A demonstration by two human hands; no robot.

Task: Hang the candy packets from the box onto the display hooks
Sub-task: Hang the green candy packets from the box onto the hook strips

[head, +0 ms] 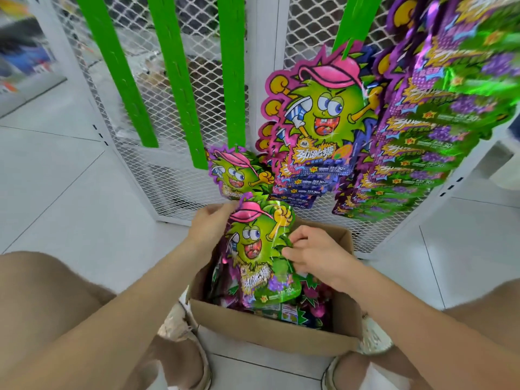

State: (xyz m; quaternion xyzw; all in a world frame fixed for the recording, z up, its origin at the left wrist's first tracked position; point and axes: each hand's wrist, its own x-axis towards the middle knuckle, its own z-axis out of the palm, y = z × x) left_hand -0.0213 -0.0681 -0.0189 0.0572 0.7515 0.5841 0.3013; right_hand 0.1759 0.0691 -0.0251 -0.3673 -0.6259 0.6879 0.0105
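Note:
A green candy packet with a cartoon face and pink cap is held upright over the open cardboard box. My left hand grips its top left edge. My right hand pinches its right edge. Several more packets lie inside the box. One packet hangs low on a green strip. A column of packets hangs to its right, and another blurred column fills the far right.
Two bare green hanging strips run down the white wire-mesh rack. The box sits on a white tiled floor between my knees and shoes.

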